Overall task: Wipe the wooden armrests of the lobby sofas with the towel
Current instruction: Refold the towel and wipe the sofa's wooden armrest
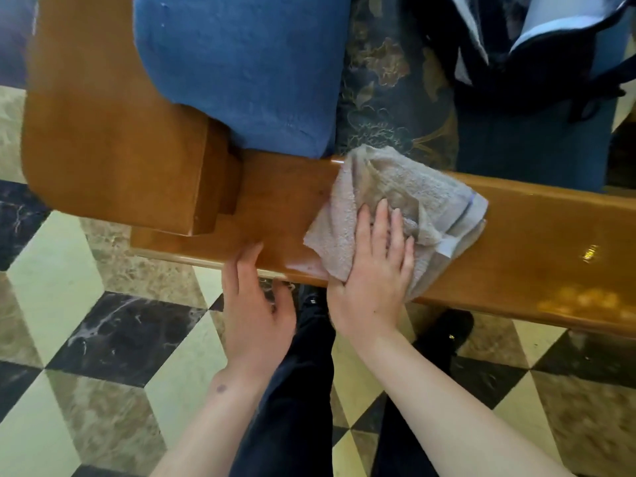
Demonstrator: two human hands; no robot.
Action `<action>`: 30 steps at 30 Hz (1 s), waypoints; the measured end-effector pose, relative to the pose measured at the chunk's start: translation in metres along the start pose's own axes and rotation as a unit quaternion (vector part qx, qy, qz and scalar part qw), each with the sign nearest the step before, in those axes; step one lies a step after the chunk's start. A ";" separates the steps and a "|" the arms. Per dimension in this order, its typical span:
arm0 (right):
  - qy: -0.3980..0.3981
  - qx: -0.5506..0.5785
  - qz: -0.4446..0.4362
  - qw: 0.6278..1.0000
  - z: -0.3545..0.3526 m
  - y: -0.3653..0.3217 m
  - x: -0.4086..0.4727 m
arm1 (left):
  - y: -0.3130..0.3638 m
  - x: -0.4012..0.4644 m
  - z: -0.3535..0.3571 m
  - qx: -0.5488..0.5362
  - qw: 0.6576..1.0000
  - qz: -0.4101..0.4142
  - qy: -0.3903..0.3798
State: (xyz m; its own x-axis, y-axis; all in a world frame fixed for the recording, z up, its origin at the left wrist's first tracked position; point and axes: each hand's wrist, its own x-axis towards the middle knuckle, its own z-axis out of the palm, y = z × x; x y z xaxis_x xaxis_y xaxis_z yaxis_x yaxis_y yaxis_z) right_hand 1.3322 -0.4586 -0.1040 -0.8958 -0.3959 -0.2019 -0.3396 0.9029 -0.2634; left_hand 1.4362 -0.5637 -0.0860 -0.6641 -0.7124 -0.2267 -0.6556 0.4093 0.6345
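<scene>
floor (pixel 103 339): checkered marble tiles are lying nearest, with the person's dark trousers and shoes standing on them under the armrest.
left hand (pixel 253 304): it is resting at the near edge of the armrest, just left of the towel; its fingers (pixel 249 258) are lying loosely together against the wood, and the thumb is hanging below the edge. It is holding nothing, only steadying.
right hand (pixel 373 270): it is pressing the towel flat onto the wood, fingers straight and a little spread, palm hanging over the near edge.
towel (pixel 395 201): a crumpled grey cloth is lying across the armrest from near edge to far edge, about midway along it, partly under the right hand.
armrest (pixel 533 235): a glossy wooden plank is running left to right; the stretch to the right is shining with reflections, and whether it is damp I cannot tell.
post (pixel 103 132): the thick wooden upright is joining the armrest at the left.
cushions (pixel 241 63): blue upholstery and a patterned dark fabric are lying beyond, with a dark bag (pixel 516 63) at far right.
step: wiping the top of this armrest appears to be under way.
next move: probably sliding the towel along the wood under steady flat pressure, and also covering the left end by the post and the rounded near edge.
</scene>
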 end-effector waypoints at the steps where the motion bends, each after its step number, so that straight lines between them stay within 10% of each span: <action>1: -0.008 0.007 -0.046 0.999 0.000 -0.002 0.002 | 0.001 0.000 0.000 -0.011 1.000 -0.012 0.002; 11: -0.142 -0.068 -0.563 0.811 -0.033 0.121 0.071 | 0.033 -0.013 0.011 0.017 0.996 -0.087 0.006; 30: 0.014 0.056 -0.223 0.973 -0.121 0.467 0.012 | 0.246 -0.091 0.221 0.262 0.951 0.101 -0.129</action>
State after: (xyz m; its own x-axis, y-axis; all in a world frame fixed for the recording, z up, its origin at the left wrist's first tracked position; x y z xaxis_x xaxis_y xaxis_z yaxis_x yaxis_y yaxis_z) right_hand 1.1280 -0.0219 -0.1155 -0.6752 -0.7374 -0.0185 -0.6638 0.6184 -0.4207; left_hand 1.2558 -0.2725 -0.0728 -0.8172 -0.4530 -0.3563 -0.5493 0.7994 0.2436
